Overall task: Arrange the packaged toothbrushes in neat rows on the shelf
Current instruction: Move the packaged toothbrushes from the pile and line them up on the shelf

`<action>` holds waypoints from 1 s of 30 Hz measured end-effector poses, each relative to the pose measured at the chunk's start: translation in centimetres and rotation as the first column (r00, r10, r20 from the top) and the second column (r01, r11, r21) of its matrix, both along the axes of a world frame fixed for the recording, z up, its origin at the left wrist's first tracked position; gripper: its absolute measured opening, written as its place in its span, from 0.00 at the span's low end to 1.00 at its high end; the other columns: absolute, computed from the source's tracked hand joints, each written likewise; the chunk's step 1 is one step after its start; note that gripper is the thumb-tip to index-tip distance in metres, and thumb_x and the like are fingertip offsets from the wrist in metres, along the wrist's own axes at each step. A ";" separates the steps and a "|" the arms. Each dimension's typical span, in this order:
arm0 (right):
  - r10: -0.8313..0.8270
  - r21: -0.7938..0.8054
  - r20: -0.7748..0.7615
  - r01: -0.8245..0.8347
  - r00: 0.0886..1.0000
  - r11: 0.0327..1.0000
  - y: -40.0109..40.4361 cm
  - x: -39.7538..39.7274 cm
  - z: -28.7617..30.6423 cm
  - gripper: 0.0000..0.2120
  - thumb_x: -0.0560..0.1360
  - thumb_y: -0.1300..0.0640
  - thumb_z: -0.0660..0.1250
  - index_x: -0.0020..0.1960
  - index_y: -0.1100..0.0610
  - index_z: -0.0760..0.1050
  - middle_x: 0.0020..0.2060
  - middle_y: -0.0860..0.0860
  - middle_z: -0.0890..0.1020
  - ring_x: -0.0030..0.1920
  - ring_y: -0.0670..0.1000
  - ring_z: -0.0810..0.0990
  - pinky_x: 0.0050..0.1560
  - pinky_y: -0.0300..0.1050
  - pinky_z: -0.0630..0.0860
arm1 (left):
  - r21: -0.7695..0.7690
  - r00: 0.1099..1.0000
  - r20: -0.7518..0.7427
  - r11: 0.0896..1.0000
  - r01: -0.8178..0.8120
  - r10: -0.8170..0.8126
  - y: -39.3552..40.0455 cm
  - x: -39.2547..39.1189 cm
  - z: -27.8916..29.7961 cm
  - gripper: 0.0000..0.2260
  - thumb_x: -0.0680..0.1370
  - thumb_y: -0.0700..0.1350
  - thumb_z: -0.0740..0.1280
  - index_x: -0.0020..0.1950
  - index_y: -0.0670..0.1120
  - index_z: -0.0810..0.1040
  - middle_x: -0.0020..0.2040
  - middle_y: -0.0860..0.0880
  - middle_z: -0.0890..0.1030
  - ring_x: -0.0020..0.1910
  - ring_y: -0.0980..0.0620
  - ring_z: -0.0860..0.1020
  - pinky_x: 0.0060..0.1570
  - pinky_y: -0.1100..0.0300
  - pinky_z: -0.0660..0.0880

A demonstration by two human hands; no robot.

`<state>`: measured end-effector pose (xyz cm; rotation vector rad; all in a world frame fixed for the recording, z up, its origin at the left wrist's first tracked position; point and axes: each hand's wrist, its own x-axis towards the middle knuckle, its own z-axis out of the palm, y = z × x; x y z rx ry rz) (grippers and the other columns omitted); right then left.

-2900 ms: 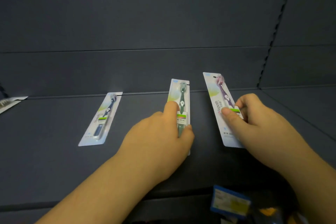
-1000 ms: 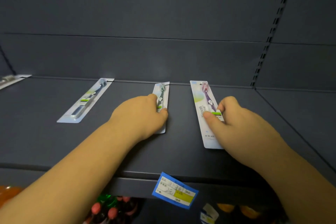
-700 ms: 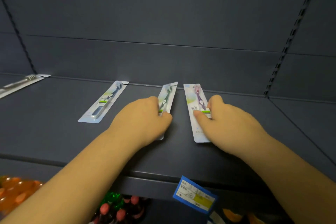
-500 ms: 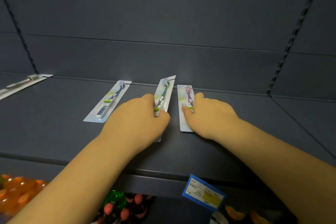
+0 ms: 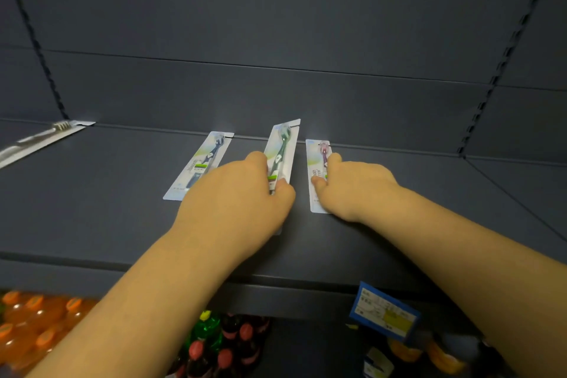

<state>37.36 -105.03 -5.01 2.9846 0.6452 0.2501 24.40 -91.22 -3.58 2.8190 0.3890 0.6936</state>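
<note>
Three packaged toothbrushes lie side by side on the dark shelf [image 5: 92,212], heads toward the back wall. The blue toothbrush pack [image 5: 204,163] is on the left, free of either hand. My left hand [image 5: 242,193] grips the green toothbrush pack [image 5: 283,147] in the middle, its far end tilted up against the back wall. My right hand [image 5: 356,186] presses on the purple toothbrush pack [image 5: 317,163], thumb on its left edge, fingers along its right side. The near ends of both held packs are hidden under my hands.
Another toothbrush pack [image 5: 40,139] lies at the far left of the shelf. A blue price tag [image 5: 383,311] hangs on the shelf's front edge. Below are orange bottles [image 5: 30,325] and dark bottles with red and green caps [image 5: 221,344]. Slotted uprights [image 5: 503,49] bound the bay.
Both hands have slid their packs leftward and toward the back wall, closing the gaps; the purple pack now sits close beside the green one, and the green pack's far end has lifted.
</note>
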 end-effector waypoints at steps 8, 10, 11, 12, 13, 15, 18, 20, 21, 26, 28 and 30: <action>0.031 0.239 -0.046 -0.019 0.998 0.971 -4.3 -2.1 2.1 0.24 0.80 0.35 0.52 0.64 0.53 0.64 0.50 0.53 0.79 0.45 0.56 0.76 0.41 0.50 0.70 | -0.006 0.995 0.035 0.996 0.095 -0.094 -1.7 0.8 0.5 0.14 0.78 0.60 0.54 0.54 0.53 0.71 0.40 0.52 0.78 0.41 0.49 0.77 0.41 0.52 0.75; 0.043 0.309 0.002 -0.041 0.999 0.950 -7.2 -2.7 2.5 0.22 0.81 0.40 0.55 0.68 0.52 0.63 0.55 0.53 0.78 0.50 0.56 0.77 0.45 0.51 0.74 | 0.008 0.992 0.046 0.994 0.113 -0.114 -3.3 1.5 1.0 0.15 0.78 0.60 0.54 0.55 0.53 0.71 0.43 0.51 0.79 0.42 0.48 0.77 0.41 0.52 0.75; 0.039 0.345 0.031 -0.047 0.999 0.938 -8.8 -2.8 2.5 0.21 0.81 0.42 0.56 0.70 0.51 0.62 0.58 0.52 0.76 0.53 0.56 0.77 0.47 0.51 0.74 | 0.016 0.990 0.060 0.992 0.125 -0.126 -4.3 1.9 1.1 0.15 0.78 0.60 0.54 0.55 0.52 0.71 0.44 0.51 0.80 0.42 0.47 0.76 0.41 0.52 0.75; 0.029 0.374 0.061 -0.050 0.998 0.926 -10.4 -2.9 2.4 0.21 0.81 0.43 0.57 0.71 0.51 0.62 0.60 0.51 0.75 0.55 0.55 0.76 0.48 0.50 0.73 | 0.024 0.987 0.077 0.990 0.138 -0.139 -5.4 2.3 1.3 0.15 0.78 0.60 0.54 0.54 0.52 0.71 0.45 0.50 0.80 0.41 0.47 0.76 0.40 0.52 0.73; 0.016 0.389 0.087 -0.049 0.996 0.920 -12.1 -2.9 2.3 0.20 0.81 0.44 0.57 0.71 0.50 0.64 0.60 0.50 0.74 0.56 0.53 0.76 0.49 0.49 0.72 | 0.033 0.984 0.090 0.988 0.150 -0.152 -6.7 2.6 1.4 0.15 0.79 0.60 0.55 0.54 0.51 0.71 0.45 0.49 0.80 0.41 0.47 0.75 0.39 0.53 0.71; -0.016 0.390 0.104 -0.026 0.994 0.920 -15.7 -2.4 1.9 0.18 0.81 0.45 0.58 0.69 0.49 0.67 0.60 0.47 0.73 0.59 0.51 0.75 0.51 0.47 0.71 | 0.058 0.981 0.083 0.983 0.173 -0.177 -9.4 3.2 1.5 0.16 0.79 0.61 0.55 0.54 0.51 0.71 0.47 0.49 0.80 0.43 0.45 0.76 0.39 0.53 0.70; -0.053 0.363 0.050 0.032 0.997 0.931 -21.0 -1.4 1.4 0.17 0.80 0.44 0.60 0.67 0.48 0.69 0.55 0.44 0.72 0.55 0.47 0.73 0.49 0.43 0.69 | 0.100 0.976 0.055 0.973 0.206 -0.213 -13.7 4.2 1.7 0.17 0.78 0.62 0.54 0.55 0.51 0.71 0.48 0.49 0.80 0.43 0.45 0.77 0.38 0.54 0.72; -0.065 0.336 0.019 0.055 0.998 0.940 -24.3 -0.8 1.3 0.16 0.80 0.43 0.61 0.65 0.47 0.70 0.52 0.43 0.69 0.50 0.45 0.71 0.48 0.42 0.69 | 0.113 0.975 0.024 0.969 0.218 -0.222 -16.5 5.3 2.0 0.17 0.78 0.62 0.53 0.56 0.51 0.71 0.48 0.50 0.79 0.43 0.47 0.77 0.39 0.54 0.73; -0.068 0.320 0.014 0.060 0.998 0.945 -25.8 -0.4 1.2 0.16 0.80 0.43 0.61 0.65 0.47 0.70 0.51 0.42 0.69 0.49 0.45 0.71 0.48 0.42 0.69 | 0.115 0.974 0.004 0.968 0.223 -0.225 -18.0 6.0 2.0 0.18 0.78 0.62 0.53 0.57 0.51 0.72 0.48 0.50 0.80 0.45 0.48 0.77 0.41 0.54 0.74; -0.052 0.312 0.041 0.036 0.998 0.949 -31.8 1.0 0.9 0.14 0.80 0.43 0.59 0.63 0.47 0.71 0.49 0.42 0.69 0.48 0.44 0.70 0.46 0.42 0.69 | 0.136 0.974 -0.096 0.967 0.215 -0.203 -24.8 9.6 1.5 0.18 0.79 0.61 0.54 0.58 0.49 0.71 0.49 0.48 0.79 0.45 0.46 0.76 0.42 0.53 0.72; -0.023 0.319 0.052 0.005 0.998 0.948 -33.6 1.4 0.8 0.14 0.80 0.44 0.59 0.63 0.46 0.70 0.48 0.41 0.68 0.47 0.44 0.69 0.45 0.41 0.67 | 0.172 0.975 -0.130 0.964 0.201 -0.180 -27.2 10.7 1.0 0.17 0.79 0.60 0.55 0.56 0.48 0.71 0.47 0.48 0.78 0.41 0.47 0.73 0.38 0.54 0.68; 0.003 0.329 0.054 -0.020 0.999 0.944 -35.1 1.8 0.7 0.13 0.80 0.44 0.58 0.63 0.46 0.70 0.47 0.41 0.69 0.47 0.44 0.69 0.45 0.41 0.67 | 0.201 0.975 -0.146 0.960 0.194 -0.166 -29.3 11.8 0.6 0.16 0.80 0.59 0.55 0.54 0.48 0.69 0.42 0.49 0.76 0.39 0.47 0.72 0.36 0.55 0.67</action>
